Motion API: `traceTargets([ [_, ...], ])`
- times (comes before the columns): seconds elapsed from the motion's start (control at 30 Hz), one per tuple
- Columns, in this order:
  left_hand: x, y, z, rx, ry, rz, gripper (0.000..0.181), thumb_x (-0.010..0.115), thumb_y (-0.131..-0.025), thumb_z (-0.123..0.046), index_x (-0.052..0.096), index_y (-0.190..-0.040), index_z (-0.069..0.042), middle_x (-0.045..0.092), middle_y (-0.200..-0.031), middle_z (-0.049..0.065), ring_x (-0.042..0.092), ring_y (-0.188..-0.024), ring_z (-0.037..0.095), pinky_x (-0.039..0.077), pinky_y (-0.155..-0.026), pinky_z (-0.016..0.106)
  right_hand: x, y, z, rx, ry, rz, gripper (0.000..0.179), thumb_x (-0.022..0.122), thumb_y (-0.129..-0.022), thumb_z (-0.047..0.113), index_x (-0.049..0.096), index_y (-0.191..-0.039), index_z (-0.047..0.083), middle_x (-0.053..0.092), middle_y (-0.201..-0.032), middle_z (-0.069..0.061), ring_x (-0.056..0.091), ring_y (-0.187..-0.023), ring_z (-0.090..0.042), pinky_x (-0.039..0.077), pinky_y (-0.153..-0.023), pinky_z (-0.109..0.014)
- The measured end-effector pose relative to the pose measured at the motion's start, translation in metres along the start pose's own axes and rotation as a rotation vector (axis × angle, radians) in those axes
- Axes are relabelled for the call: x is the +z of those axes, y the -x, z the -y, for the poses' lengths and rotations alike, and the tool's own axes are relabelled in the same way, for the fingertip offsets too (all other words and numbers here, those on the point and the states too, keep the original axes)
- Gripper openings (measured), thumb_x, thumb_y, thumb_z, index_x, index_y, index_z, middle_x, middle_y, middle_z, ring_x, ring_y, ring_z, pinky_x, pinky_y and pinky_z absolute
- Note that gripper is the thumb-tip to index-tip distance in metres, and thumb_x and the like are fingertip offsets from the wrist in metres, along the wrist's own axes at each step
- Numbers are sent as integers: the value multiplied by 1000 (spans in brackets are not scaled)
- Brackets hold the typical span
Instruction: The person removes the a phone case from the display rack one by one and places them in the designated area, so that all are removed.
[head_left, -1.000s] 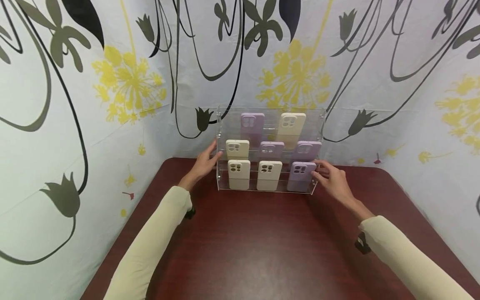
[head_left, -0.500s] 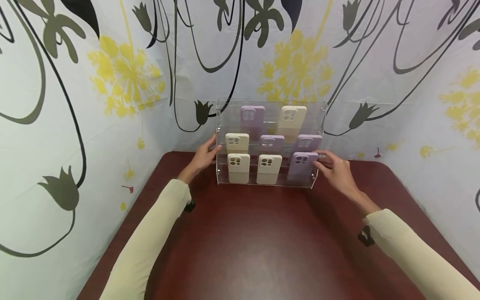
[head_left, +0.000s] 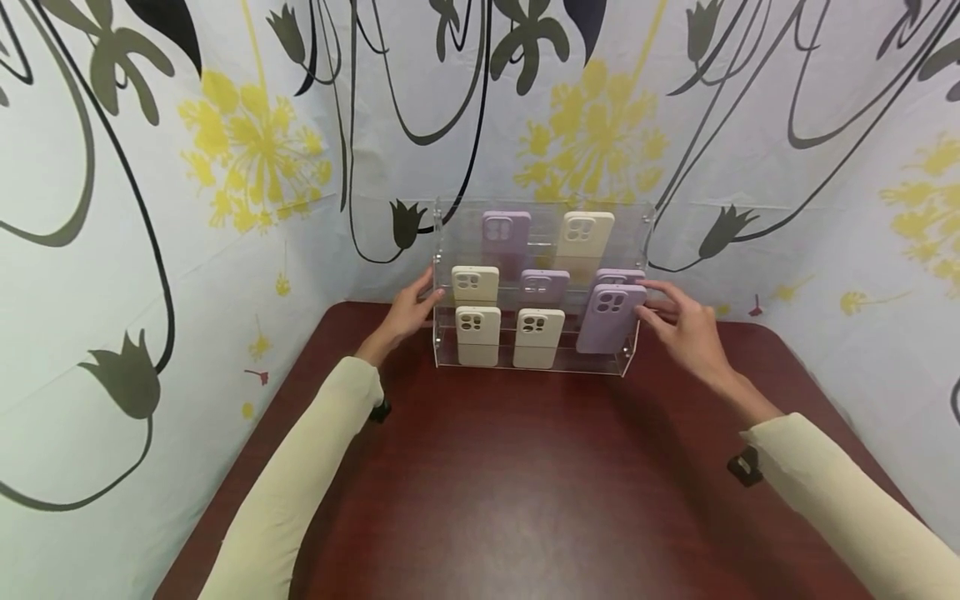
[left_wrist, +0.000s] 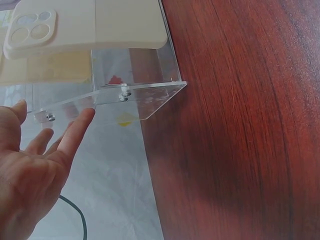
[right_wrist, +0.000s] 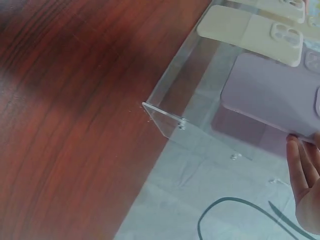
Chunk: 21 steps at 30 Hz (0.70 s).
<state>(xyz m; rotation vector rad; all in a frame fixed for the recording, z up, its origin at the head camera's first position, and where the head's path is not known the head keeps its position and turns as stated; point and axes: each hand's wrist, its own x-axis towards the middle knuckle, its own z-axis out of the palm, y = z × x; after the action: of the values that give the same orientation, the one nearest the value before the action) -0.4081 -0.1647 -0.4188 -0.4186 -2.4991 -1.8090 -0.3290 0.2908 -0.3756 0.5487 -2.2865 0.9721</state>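
- Purple case [head_left: 611, 322] is at the right end of the rack [head_left: 507, 357], by its bottom tier, ahead of me and right of centre.
- Cloth [head_left: 45, 317], printed with flowers, closes off the back and both sides in my head view.
- Table [head_left: 525, 483], dark red, spreads out in front of it.
- As for the rack, it is clear and stepped, and I see it standing on the table's far part.
- Right hand [head_left: 693, 329] is the nearer one: thumb and fingers pinch the purple case at its upper right edge.
- Left hand [head_left: 405, 315] is at the rack's opposite end, fingers fairly straight against or just beside the side panel; I cannot tell whether it presses. It holds no case.
- What I steer by: the purple case lies directly left of the right hand, its long axis nearly upright, top leaning right.
- Near cream case [head_left: 538, 339] stands to its left, with the far cream case [head_left: 477, 337] beyond; the purple case's lower edge rides above theirs, so I judge it out of its slot.
- Rear case [head_left: 621, 276], also purple, shows only its top behind it.
- Camera cutouts [head_left: 610, 302] sit at the held case's upper end.
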Motion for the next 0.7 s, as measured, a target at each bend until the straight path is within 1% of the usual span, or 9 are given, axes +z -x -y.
traceTargets([
  [0.03, -1, 0, 0, 1, 5, 0, 66, 54, -111, -23, 20, -168, -22, 30, -167, 21, 53, -136, 41, 64, -89, 49, -1, -1, 2, -7, -9, 1, 43, 80, -90, -2, 70, -131, 6, 76, -100, -25, 60, -88, 21, 50, -74, 1],
  [0.1, -1, 0, 0, 1, 18, -2, 66, 55, -110, -23, 21, -167, -21, 30, -167, 21, 53, -136, 41, 63, -90, 50, -2, -2, 5, -21, -15, 3, 44, 80, -90, -3, 70, -132, 6, 76, -99, -26, 59, -87, 23, 50, -72, 1],
  [0.27, -3, 1, 2, -16, 46, -2, 66, 55, -110, -22, 21, -167, -23, 29, -167, 19, 52, -137, 42, 62, -92, 55, -2, -3, 13, -33, -17, 22, 47, 80, -90, -3, 70, -134, 9, 77, -99, -24, 61, -86, 21, 51, -68, 0],
  [0.33, -2, 1, 2, -24, 52, -3, 66, 55, -110, -23, 21, -167, -24, 30, -168, 18, 53, -137, 43, 62, -92, 55, 0, -2, 16, -29, -44, 33, 48, 80, -90, -3, 69, -134, 10, 76, -100, -25, 63, -85, 19, 53, -67, -2],
  [0.5, -2, 0, 2, -32, 48, -3, 65, 54, -111, -23, 21, -167, -25, 30, -168, 16, 52, -138, 42, 61, -94, 55, 6, 2, 23, 8, -131, 79, 49, 79, -91, -2, 68, -137, 10, 75, -103, -27, 67, -83, 15, 57, -66, -7],
  [0.63, -2, -1, 3, -35, 42, -5, 66, 54, -111, -23, 21, -167, -25, 30, -168, 15, 52, -138, 40, 61, -95, 57, 12, 4, 28, 42, -127, 117, 48, 78, -92, 1, 67, -138, 12, 76, -102, -26, 68, -79, 13, 58, -66, -9],
  [0.7, -3, -1, 1, -35, 49, -5, 66, 55, -110, -22, 22, -167, -24, 30, -168, 16, 52, -138, 40, 61, -95, 58, 15, 4, 31, 54, -126, 135, 49, 78, -93, 2, 66, -139, 12, 76, -102, -26, 72, -78, 7, 60, -64, -12],
])
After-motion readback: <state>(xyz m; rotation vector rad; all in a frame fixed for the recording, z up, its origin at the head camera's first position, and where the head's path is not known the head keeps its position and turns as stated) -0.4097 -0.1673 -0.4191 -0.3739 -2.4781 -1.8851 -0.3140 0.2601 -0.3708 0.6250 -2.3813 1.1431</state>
